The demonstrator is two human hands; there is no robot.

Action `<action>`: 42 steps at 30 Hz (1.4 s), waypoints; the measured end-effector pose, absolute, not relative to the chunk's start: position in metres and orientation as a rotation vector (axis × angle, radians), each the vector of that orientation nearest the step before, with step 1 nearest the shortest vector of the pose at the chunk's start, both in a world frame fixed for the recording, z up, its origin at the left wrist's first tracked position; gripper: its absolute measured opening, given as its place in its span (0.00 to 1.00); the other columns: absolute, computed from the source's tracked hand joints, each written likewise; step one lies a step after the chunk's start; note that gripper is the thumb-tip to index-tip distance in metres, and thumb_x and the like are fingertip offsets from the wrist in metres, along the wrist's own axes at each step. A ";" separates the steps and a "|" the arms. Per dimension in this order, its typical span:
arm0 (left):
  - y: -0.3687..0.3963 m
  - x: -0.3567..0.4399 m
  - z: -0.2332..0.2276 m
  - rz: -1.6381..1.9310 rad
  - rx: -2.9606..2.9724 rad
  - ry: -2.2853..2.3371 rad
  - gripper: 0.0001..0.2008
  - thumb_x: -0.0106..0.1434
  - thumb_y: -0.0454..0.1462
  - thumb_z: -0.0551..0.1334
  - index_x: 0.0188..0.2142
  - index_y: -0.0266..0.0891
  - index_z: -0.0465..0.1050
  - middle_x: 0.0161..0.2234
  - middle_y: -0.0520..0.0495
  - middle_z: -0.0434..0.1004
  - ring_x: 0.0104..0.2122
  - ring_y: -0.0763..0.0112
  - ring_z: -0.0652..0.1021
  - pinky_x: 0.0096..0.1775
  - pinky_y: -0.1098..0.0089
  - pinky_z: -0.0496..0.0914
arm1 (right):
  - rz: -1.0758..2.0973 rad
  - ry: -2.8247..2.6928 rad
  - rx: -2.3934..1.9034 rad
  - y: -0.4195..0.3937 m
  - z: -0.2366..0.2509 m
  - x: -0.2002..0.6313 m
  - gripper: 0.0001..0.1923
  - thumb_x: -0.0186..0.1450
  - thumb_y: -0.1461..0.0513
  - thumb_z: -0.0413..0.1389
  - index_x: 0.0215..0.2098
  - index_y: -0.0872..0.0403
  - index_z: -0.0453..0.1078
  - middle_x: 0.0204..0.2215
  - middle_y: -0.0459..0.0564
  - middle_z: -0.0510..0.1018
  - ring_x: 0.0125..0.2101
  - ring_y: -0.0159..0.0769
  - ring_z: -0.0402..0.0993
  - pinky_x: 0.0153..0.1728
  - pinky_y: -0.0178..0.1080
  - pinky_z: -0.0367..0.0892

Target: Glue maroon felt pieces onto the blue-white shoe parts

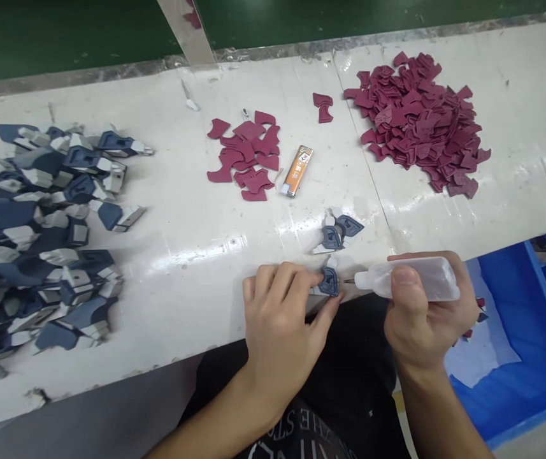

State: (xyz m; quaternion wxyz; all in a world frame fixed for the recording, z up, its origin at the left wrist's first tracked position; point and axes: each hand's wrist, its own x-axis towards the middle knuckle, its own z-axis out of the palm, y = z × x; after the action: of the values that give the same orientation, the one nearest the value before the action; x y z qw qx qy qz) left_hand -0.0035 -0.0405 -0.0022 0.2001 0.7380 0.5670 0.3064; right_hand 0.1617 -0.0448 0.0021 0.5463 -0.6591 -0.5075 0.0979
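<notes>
My left hand (pixel 285 319) pinches a small blue-and-grey shaped piece (pixel 329 282) at the front edge of the white table (pixel 181 255). My right hand (pixel 425 312) grips a clear squeeze bottle (pixel 411 284) lying sideways, its thin nozzle pointing left and almost touching the piece. Two more blue-and-grey pieces (pixel 339 231) lie just beyond on the table.
A big heap of blue-and-grey pieces (pixel 38 236) fills the left. A small cluster of maroon pieces (pixel 248 156) and an orange lighter (pixel 298 170) lie at centre; a large maroon pile (pixel 418 121) sits far right. A blue bin (pixel 516 344) stands at lower right.
</notes>
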 end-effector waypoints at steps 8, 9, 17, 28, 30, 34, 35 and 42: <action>-0.041 -0.004 -0.002 0.863 2.051 1.576 0.10 0.65 0.36 0.75 0.39 0.43 0.75 0.36 0.54 0.81 0.40 0.64 0.74 0.42 0.59 0.62 | 0.235 -1.179 -1.568 -0.033 -0.001 0.160 0.10 0.72 0.57 0.65 0.35 0.52 0.75 0.25 0.44 0.77 0.21 0.34 0.73 0.21 0.37 0.66; -0.041 -0.004 -0.003 0.866 2.052 1.576 0.10 0.65 0.36 0.76 0.39 0.43 0.75 0.36 0.54 0.81 0.40 0.64 0.74 0.42 0.59 0.62 | 0.230 -1.184 -1.566 -0.032 -0.001 0.159 0.09 0.72 0.57 0.65 0.35 0.52 0.76 0.25 0.44 0.78 0.22 0.34 0.73 0.21 0.36 0.67; -0.040 -0.005 -0.003 0.878 2.070 1.573 0.09 0.66 0.36 0.75 0.40 0.43 0.76 0.36 0.54 0.81 0.40 0.64 0.75 0.42 0.59 0.62 | 0.264 -1.181 -1.564 -0.031 -0.004 0.159 0.09 0.72 0.56 0.65 0.36 0.52 0.76 0.25 0.43 0.77 0.20 0.32 0.71 0.20 0.35 0.66; -0.041 -0.004 -0.002 0.862 2.041 1.585 0.09 0.66 0.37 0.75 0.39 0.43 0.77 0.35 0.54 0.81 0.40 0.65 0.75 0.42 0.59 0.62 | 0.240 -1.229 -1.551 -0.030 -0.007 0.159 0.10 0.71 0.56 0.66 0.35 0.52 0.76 0.26 0.44 0.78 0.22 0.34 0.73 0.20 0.36 0.66; -0.041 -0.004 -0.002 0.862 2.035 1.585 0.09 0.65 0.36 0.75 0.39 0.43 0.77 0.36 0.54 0.81 0.40 0.65 0.75 0.42 0.60 0.62 | 0.238 -1.214 -1.562 -0.031 -0.006 0.159 0.10 0.71 0.56 0.66 0.35 0.52 0.76 0.25 0.44 0.77 0.20 0.33 0.71 0.19 0.36 0.65; -0.039 -0.004 -0.002 0.866 2.033 1.584 0.10 0.65 0.35 0.76 0.39 0.43 0.76 0.36 0.55 0.82 0.40 0.65 0.75 0.42 0.60 0.62 | 0.246 -1.156 -1.566 -0.032 -0.005 0.159 0.10 0.71 0.56 0.66 0.35 0.52 0.76 0.23 0.43 0.75 0.18 0.31 0.67 0.18 0.36 0.61; -0.039 -0.004 -0.003 0.866 2.033 1.583 0.10 0.65 0.35 0.76 0.39 0.43 0.76 0.35 0.55 0.81 0.40 0.65 0.75 0.42 0.60 0.62 | 0.239 -1.147 -1.562 -0.032 -0.005 0.160 0.11 0.71 0.55 0.66 0.34 0.52 0.76 0.23 0.43 0.76 0.18 0.32 0.67 0.18 0.36 0.61; -0.040 -0.004 -0.002 0.858 2.051 1.598 0.10 0.65 0.37 0.76 0.39 0.44 0.76 0.35 0.54 0.81 0.40 0.64 0.75 0.42 0.59 0.62 | 0.249 -1.164 -1.489 -0.032 -0.012 0.161 0.11 0.70 0.55 0.66 0.34 0.52 0.78 0.24 0.44 0.77 0.20 0.33 0.70 0.18 0.36 0.62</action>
State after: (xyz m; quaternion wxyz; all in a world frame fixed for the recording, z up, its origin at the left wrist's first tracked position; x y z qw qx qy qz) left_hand -0.0038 -0.0398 -0.0023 0.2006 0.7339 0.5718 0.3070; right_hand 0.1611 -0.0315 -0.0124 0.5791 -0.6369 -0.4977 0.1064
